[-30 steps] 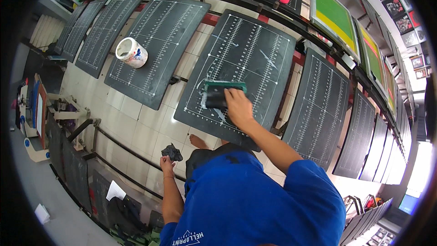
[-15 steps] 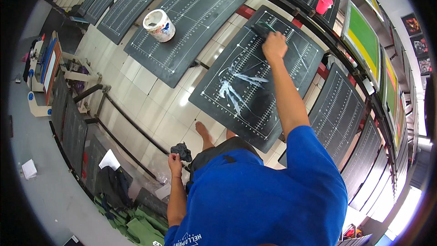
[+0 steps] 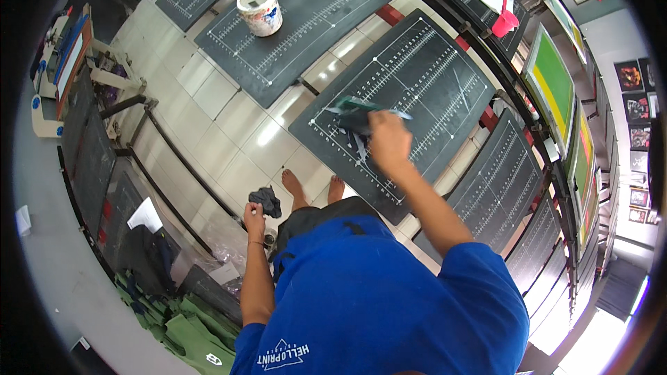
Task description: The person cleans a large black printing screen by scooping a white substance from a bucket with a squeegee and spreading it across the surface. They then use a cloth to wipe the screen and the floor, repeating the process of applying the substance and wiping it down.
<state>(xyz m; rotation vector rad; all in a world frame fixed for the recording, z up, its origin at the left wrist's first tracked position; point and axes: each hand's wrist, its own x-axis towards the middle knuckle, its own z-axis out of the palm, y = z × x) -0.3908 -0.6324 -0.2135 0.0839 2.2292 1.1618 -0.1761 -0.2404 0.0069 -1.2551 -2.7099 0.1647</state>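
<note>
My right hand (image 3: 390,140) is closed on a dark, flat squeegee (image 3: 356,121) with a green edge, blurred by motion. The squeegee is over the near-left part of a black board (image 3: 434,107) printed with white rulers and grid lines. White streaks (image 3: 358,146) show beside the squeegee, partly covered by it. Down at my left side, away from the board, my left hand (image 3: 254,216) pinches a crumpled dark cloth (image 3: 265,201).
A paint-smeared white tub (image 3: 260,12) stands on the neighbouring board (image 3: 313,17). More ruled boards (image 3: 492,180) stretch to the right. Framed green-and-yellow screens (image 3: 551,76) and pink cups (image 3: 505,23) line the far rack. A dark rail (image 3: 182,165) and green garments (image 3: 198,326) are at left.
My right hand has swept the squeegee from the far part of the board toward me and left, over the white streaks. My left hand still holds the cloth. The view has shifted slightly.
</note>
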